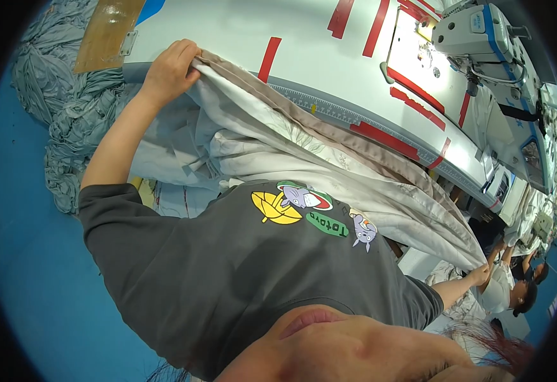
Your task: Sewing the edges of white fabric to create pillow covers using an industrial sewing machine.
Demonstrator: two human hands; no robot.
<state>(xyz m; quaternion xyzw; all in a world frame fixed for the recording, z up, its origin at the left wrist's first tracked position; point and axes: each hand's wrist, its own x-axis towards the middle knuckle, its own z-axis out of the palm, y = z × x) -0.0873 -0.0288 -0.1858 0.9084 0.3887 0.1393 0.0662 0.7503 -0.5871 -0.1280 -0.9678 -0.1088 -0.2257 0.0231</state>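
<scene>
As your left hand (175,69) grips pale cloth (285,143), your right hand (479,275) pinches its opposite end. It stretches between them.

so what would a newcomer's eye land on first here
First, the long pale cloth with its taupe edge, stretched across the middle between the left hand at upper left and the right hand at lower right. Next, the white sewing machine at upper right, beside a bright glare on the white table with its strips of red tape.
</scene>
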